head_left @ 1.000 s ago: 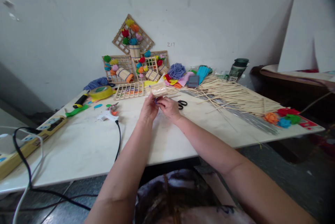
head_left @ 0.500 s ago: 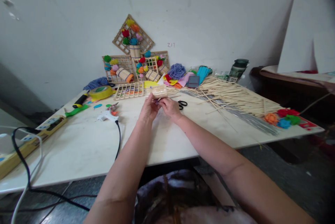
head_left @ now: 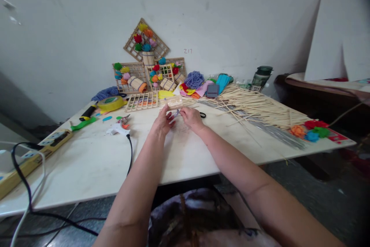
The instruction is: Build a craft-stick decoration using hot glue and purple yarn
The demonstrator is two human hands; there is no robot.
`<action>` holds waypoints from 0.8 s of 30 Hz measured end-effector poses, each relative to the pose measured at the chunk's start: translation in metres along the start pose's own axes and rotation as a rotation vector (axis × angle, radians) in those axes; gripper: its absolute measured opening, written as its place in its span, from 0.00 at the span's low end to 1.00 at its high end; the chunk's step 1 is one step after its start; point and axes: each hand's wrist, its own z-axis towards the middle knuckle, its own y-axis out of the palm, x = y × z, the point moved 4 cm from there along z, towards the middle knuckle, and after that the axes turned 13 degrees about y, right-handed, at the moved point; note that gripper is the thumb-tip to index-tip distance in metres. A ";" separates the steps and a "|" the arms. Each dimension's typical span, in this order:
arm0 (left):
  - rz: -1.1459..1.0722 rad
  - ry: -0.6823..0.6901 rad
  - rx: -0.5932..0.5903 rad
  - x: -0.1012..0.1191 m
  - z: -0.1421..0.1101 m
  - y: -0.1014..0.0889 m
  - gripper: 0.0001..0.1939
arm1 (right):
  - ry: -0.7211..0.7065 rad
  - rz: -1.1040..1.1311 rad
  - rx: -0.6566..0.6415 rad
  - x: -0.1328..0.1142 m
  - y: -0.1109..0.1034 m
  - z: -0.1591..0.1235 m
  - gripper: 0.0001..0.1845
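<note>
Above the middle of the worktop, the left hand has a small stick roll at its left end; the thumb shows against it, the other fingers curl loosely below, and their contact with the underside is hidden. The right hand is closed in a fingertip grip just below the roll's right end, on a purple yarn; the pinched end is covered by the fingers, and whether the yarn circles the roll is too small to tell. Behind the right hand only one black loop of the scissors shows. The white glue gun lies left of the left forearm, its black cable lost from view at the worktop's front edge. The power strip is cut off by the left border. A pixelated patch masks something among the coloured felt, and bars partly cover the colourful pieces beneath the flat stick grid.
</note>
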 end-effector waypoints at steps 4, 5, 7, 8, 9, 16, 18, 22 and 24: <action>0.023 0.034 0.018 0.004 0.001 -0.003 0.22 | -0.028 0.012 -0.054 -0.001 -0.004 0.001 0.11; 0.020 0.047 0.016 0.004 0.002 -0.004 0.22 | -0.035 0.021 -0.083 -0.001 -0.005 0.001 0.11; 0.017 0.075 0.020 0.006 0.005 -0.007 0.23 | -0.051 0.058 -0.170 0.000 -0.006 0.001 0.10; 0.020 0.091 0.031 0.006 0.008 -0.009 0.24 | -0.063 0.091 -0.229 0.001 -0.007 0.002 0.09; 0.024 0.107 0.042 0.006 0.010 -0.012 0.24 | -0.073 0.134 -0.294 0.002 -0.007 0.002 0.08; 0.008 0.247 -0.086 0.004 0.012 -0.005 0.23 | -0.121 0.463 -0.508 0.000 -0.019 -0.001 0.08; -0.004 0.263 -0.149 0.003 0.009 0.000 0.21 | -0.149 0.504 -0.478 -0.002 -0.027 -0.001 0.09; -0.024 0.304 -0.212 0.002 0.006 0.008 0.18 | -0.205 0.503 -0.368 0.001 -0.040 0.003 0.09; -0.019 0.330 -0.227 0.001 0.006 0.009 0.18 | -0.223 0.474 -0.295 0.004 -0.045 0.006 0.08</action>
